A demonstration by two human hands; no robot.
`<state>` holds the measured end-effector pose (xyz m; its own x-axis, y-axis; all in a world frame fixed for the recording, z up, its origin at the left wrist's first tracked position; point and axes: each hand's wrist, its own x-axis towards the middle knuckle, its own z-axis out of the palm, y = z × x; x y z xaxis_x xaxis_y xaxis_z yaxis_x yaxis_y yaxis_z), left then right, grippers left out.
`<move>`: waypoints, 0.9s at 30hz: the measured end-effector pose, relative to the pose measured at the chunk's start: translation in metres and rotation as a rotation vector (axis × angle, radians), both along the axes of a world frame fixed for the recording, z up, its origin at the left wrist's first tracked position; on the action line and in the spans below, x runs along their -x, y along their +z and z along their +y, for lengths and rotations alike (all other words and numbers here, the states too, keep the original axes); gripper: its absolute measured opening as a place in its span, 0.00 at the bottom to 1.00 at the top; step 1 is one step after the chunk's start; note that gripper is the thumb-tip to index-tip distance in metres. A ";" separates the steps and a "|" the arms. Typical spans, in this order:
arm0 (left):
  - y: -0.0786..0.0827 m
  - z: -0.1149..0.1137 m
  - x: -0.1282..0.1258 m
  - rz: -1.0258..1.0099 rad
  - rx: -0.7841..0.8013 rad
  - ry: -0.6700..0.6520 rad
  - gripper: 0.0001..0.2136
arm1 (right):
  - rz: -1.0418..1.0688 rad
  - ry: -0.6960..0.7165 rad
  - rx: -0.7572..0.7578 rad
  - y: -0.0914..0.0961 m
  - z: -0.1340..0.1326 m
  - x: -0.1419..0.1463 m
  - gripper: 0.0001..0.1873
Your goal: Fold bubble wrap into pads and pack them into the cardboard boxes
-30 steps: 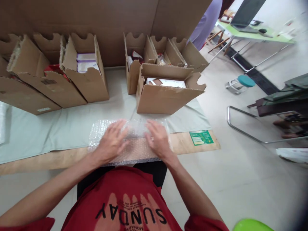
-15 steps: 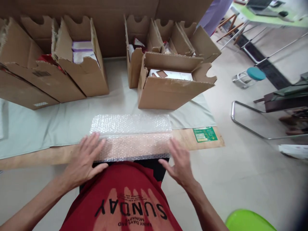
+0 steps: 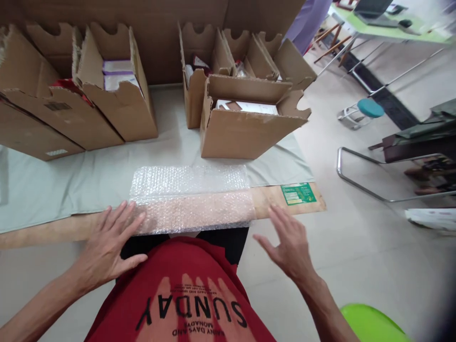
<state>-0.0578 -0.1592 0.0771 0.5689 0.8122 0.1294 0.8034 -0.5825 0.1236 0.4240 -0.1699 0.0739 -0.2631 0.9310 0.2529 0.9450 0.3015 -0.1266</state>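
A clear sheet of bubble wrap (image 3: 194, 197) lies flat across the front edge of the table, part on the pale cloth and part on bare wood. My left hand (image 3: 110, 244) is at its left end, fingers spread, with the fingertips over the wooden edge; whether they touch the wrap I cannot tell. To the right of the wrap, apart from it, my right hand (image 3: 288, 242) is open with the thumb out, over the table's front edge. Neither hand holds anything.
Cardboard boxes with cut-out tops stand behind: a box with white-and-purple packs (image 3: 119, 102) at left, a wide box (image 3: 245, 130) at right. A green label (image 3: 298, 194) is on the wood. On the floor are a teal stool (image 3: 370, 108) and a green round seat (image 3: 372, 323).
My right hand has moved right, away from the bubble wrap's end. My left hand has shifted slightly left and down. The whole view has drifted a little.
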 end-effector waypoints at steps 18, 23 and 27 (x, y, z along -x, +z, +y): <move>0.047 0.049 -0.010 -0.421 0.564 0.391 0.17 | 0.740 -0.110 0.349 0.022 0.056 0.019 0.16; 0.041 0.060 -0.012 -0.472 0.664 0.510 0.19 | 0.956 -0.283 0.277 0.001 0.072 0.026 0.16; 0.030 0.062 -0.022 -0.500 0.640 0.648 0.20 | 0.867 -0.390 0.213 -0.019 0.058 0.026 0.18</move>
<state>-0.0357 -0.0968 0.1070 -0.0010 0.9429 -0.3329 0.7111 0.2348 0.6628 0.3977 -0.1115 0.0545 0.2718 0.9619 0.0294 0.5267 -0.1231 -0.8411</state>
